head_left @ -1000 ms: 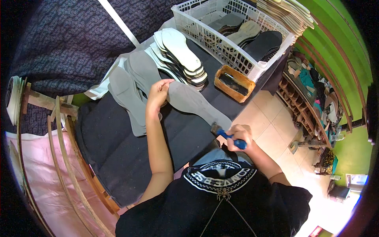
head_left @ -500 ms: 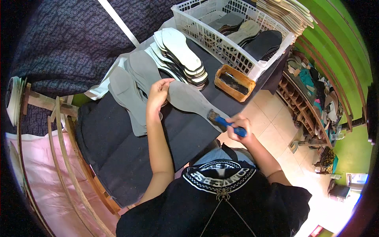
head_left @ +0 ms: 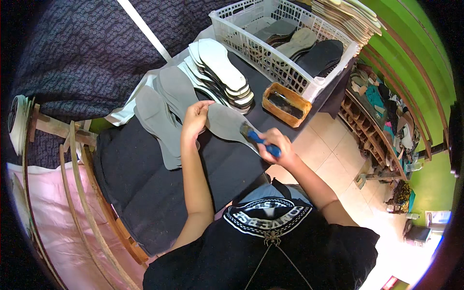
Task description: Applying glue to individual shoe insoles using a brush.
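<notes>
My left hand [head_left: 195,117] pinches the far left end of a grey insole [head_left: 226,121] that lies across the dark tabletop. In my right hand [head_left: 277,146] is a brush with a blue handle [head_left: 263,143]; its bristles touch the middle of the insole. Left of my left hand lie overlapping stacks of grey insoles [head_left: 153,107]. Beyond the held insole are stacked white insoles [head_left: 220,63] with dark layers beneath. A brown tub [head_left: 286,107] with dark contents stands to the right of them.
A white plastic crate [head_left: 261,46] holding grey and black insoles stands at the back. Behind it is a pile of beige sheets [head_left: 350,19]. Wooden rails [head_left: 79,193] run along the left, and a cluttered shelf [head_left: 377,130] stands right, past the tiled floor [head_left: 328,150].
My right hand has moved the brush left and slightly up along the insole, from near its right end toward the middle. My left hand keeps hold of the insole's far end.
</notes>
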Demonstrator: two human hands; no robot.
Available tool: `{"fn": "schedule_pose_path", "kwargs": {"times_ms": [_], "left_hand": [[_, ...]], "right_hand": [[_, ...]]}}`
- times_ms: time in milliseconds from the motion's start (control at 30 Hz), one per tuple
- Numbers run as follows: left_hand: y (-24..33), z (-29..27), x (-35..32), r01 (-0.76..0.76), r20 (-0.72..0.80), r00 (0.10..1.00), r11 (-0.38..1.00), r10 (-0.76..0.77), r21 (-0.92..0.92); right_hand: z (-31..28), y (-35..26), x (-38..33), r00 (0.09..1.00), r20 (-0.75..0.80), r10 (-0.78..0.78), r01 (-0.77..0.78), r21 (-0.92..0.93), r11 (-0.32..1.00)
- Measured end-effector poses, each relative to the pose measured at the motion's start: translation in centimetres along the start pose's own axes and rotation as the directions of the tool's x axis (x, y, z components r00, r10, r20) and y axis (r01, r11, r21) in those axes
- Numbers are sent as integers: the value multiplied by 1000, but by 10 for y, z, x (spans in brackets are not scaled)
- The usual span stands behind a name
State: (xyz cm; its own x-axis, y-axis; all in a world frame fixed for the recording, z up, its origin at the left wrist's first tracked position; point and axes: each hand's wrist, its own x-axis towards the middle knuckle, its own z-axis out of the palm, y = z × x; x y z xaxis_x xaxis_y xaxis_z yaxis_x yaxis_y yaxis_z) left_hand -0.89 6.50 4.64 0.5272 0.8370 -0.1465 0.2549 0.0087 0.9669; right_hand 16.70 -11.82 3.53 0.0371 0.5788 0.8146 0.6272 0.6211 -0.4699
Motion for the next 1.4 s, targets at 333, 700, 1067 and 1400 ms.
{"fn": "schedule_pose_path", "kwargs": {"times_ms": [333, 700, 1067, 1400], "left_hand": [[6, 1, 0, -40, -27, 999, 999, 40, -7], [16, 10, -2, -24, -44, 999, 999, 25, 23], [17, 8, -2, -9, -9, 1000, 999, 8, -35], [13, 7, -1, -35, -19, 999, 997, 34, -67]], "right_hand": [[-53, -20, -19, 968, -93, 233, -234, -1, 972], [-20, 4, -18, 989, -97, 109, -95, 145, 985], [-35, -3, -1, 978, -143, 154, -140, 104, 985], [-35, -1, -27, 944, -222, 246, -213, 162, 964]]}}
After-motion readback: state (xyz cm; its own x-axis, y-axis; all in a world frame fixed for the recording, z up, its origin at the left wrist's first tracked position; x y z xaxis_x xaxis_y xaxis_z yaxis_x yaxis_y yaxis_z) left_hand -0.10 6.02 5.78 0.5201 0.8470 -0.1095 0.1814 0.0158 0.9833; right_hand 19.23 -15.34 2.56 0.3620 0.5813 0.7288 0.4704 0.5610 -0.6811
